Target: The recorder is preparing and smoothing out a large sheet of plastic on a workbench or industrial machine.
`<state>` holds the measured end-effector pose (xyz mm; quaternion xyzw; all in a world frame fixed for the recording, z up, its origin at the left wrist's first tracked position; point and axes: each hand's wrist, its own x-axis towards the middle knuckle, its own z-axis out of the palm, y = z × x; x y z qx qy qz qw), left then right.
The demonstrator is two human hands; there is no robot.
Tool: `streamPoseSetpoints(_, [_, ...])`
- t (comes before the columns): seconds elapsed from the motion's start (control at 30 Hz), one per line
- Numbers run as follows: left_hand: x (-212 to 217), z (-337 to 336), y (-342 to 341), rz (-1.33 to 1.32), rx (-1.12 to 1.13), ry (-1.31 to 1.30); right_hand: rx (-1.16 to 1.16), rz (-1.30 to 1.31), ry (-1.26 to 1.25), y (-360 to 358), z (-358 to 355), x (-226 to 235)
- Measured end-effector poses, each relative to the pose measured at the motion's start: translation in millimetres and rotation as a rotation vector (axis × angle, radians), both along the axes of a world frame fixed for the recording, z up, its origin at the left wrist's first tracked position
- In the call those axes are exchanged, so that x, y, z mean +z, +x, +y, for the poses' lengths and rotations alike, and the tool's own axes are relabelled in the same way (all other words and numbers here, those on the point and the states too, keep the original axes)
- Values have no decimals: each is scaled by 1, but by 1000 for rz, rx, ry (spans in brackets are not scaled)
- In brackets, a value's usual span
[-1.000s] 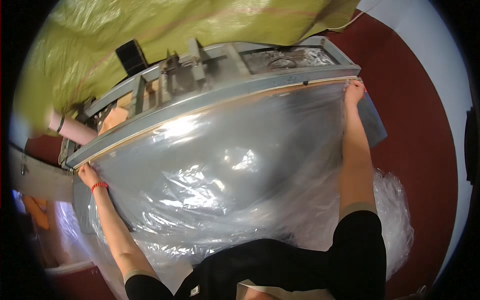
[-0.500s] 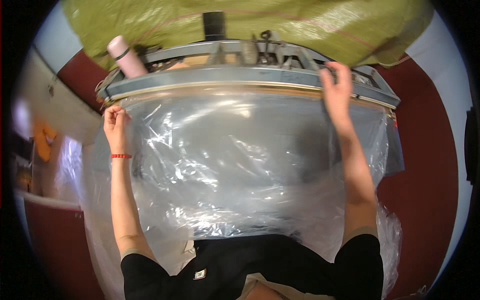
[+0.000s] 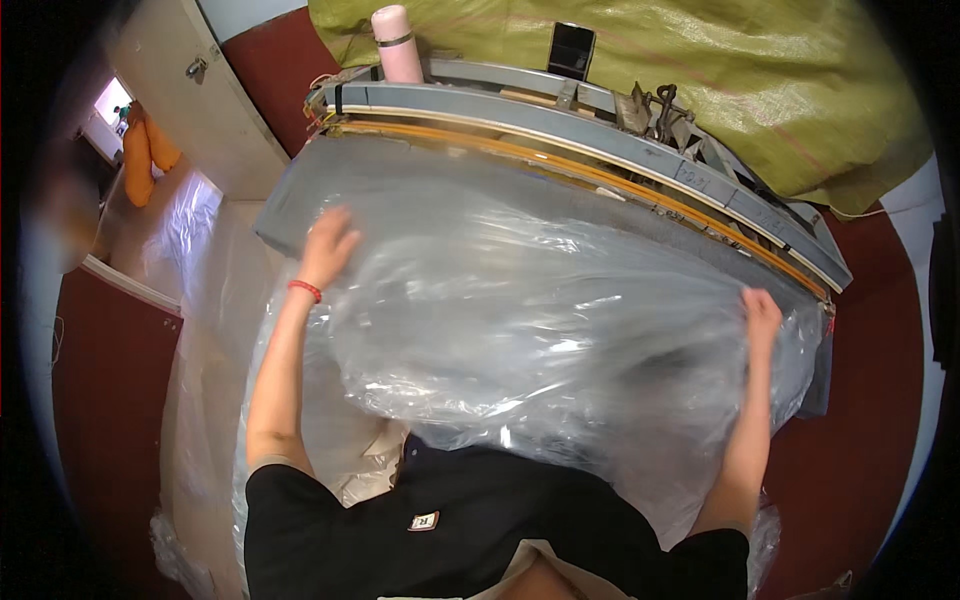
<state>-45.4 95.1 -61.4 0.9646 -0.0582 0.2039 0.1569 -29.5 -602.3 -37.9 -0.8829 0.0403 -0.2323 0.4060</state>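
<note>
A large clear plastic sheet (image 3: 480,300) lies rumpled over a grey work surface (image 3: 345,165) and hangs down at the near side. My left hand (image 3: 330,247), slightly blurred, is over the sheet's far left part with fingers apart and nothing gripped. Closed at the sheet's far right corner is my right hand (image 3: 762,312), pinching its edge and pulling folds taut toward it. Just beyond the sheet runs a long grey metal bar (image 3: 560,125) with an orange strip (image 3: 600,180) along its near side, apart from both hands.
Behind the bar stand a pink bottle (image 3: 398,48) and a dark phone-like slab (image 3: 571,50), with a rusty metal clamp (image 3: 662,110) nearby. Yellow-green woven sheeting (image 3: 740,90) covers the back. A door (image 3: 190,100) and more plastic are at left.
My right hand has come off the bar and now pinches the sheet's corner, drawn nearer. My left hand has opened. The sheet's far edge has moved back from the bar, and the view has turned.
</note>
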Motion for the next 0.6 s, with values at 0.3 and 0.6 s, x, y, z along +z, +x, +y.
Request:
streamPoseSetpoints(0.3, [46,-99,-49,256,-172,-976,-295,-41,-133,-79,-154,-24])
streamPoseSetpoints(0.6, [47,-134,-44,392,-294,-727,-348,5,-198,-81,-156,-27])
